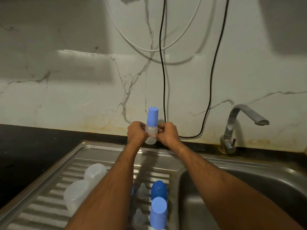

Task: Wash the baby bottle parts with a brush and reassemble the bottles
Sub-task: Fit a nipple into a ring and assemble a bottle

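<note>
An assembled baby bottle with a light blue cap stands upright at the back of the drainboard, near the wall. My left hand and my right hand grip its clear body from either side, fingers curled round it. On the drainboard nearer to me lie two clear bottle bodies, two clear teats, a dark blue cap and a light blue cap. No brush is in view.
The steel sink basin lies to the right, with a tap behind it on the black counter. Black and white cables hang down the marble wall behind the bottle.
</note>
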Motion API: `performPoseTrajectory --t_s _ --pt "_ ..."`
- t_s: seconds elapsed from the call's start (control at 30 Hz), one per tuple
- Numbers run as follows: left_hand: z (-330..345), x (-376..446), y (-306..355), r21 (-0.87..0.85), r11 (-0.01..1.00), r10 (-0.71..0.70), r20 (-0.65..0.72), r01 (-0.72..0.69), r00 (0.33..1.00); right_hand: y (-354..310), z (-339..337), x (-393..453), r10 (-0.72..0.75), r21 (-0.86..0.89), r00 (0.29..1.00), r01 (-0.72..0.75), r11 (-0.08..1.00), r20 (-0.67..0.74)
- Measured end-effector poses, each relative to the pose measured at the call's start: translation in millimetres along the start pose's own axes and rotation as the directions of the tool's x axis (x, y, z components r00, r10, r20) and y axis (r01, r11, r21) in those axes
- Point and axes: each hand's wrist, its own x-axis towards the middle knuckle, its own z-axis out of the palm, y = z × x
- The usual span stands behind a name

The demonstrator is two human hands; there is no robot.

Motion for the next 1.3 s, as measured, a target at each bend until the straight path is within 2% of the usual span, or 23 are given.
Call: performPoseTrajectory --t_s 0.23,0.47,0.73,0.97,1.2,1.3 --pt "23 25 -19 0.063 0.995 -0.071 -0.006 0.072 0.997 23 22 11 -0.019 -0.009 1.0 0.019 1.0 -0.025" --pt "30 35 -29 0.028 0.992 -0.122 -0.027 0.123 0.992 25 38 15 -0.02 0.001 0.997 0.02 1.0 -0.079" --pt "25 38 -26 -0.001 0.989 -0.149 -0.032 0.149 0.988 19 39 16 0.025 -0.037 0.997 -0.028 0.999 -0.079" --pt "5 14 -15 0.037 0.994 -0.098 -0.04 0.1 0.994 14 12 -8 0.063 -0.036 0.994 -0.066 0.997 -0.092" --pt "-30 -49 -4 0.092 0.995 0.031 0.025 -0.033 0.999 1 -23 -67 0.015 -0.054 0.999 -0.018 0.998 -0.048" --pt "-42 -76 3 0.177 0.982 0.062 0.052 -0.07 0.997 -10 -32 -93 -0.04 -0.078 0.999 0.038 0.996 -0.019"
